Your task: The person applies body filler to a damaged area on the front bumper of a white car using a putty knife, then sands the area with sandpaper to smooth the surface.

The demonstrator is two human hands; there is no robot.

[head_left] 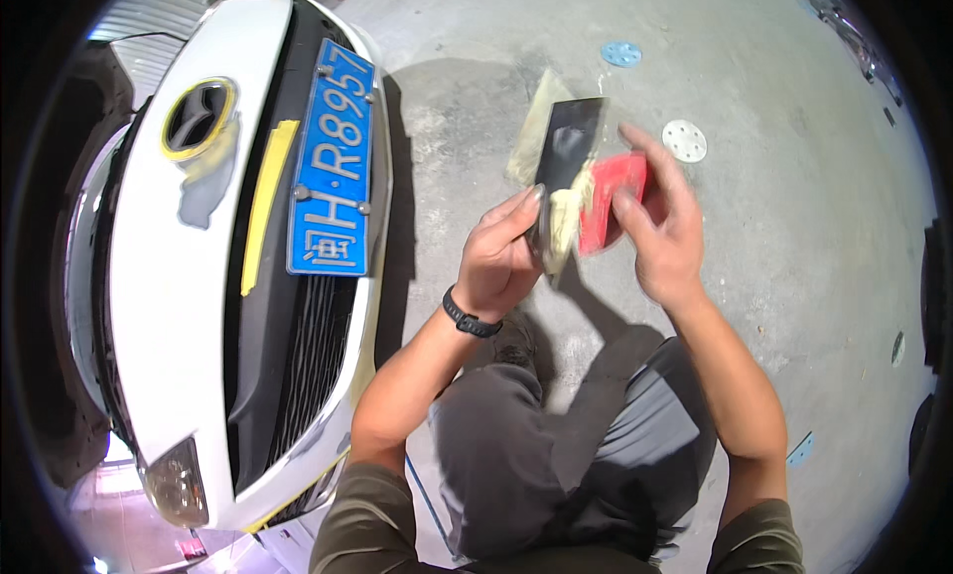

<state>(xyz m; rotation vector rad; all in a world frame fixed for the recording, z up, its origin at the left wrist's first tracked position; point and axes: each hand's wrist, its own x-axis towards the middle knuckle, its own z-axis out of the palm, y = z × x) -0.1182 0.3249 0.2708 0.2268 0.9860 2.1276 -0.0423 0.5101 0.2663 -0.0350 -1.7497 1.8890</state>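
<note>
Sleeves (365,524) exit below; hands (496,252) partly cover black plate (573,142), red spreader (599,202).

2 hands (501,252) (670,222), 1 red spreader (599,205)

From where I stand: black plate (573,142) – smooth face, soft sheen; plastic or metal, cannot tell. Yellow paste (564,222) looks thick, uneven. Red spreader (599,202) – plastic-like, smooth. Car bumper (169,316): glossy white paint, matt grey patch (210,189). Yellow tape (266,212): matt, papery. Floor (784,266): rough, mottled concrete. Trousers (496,465): matt woven cloth.
</note>
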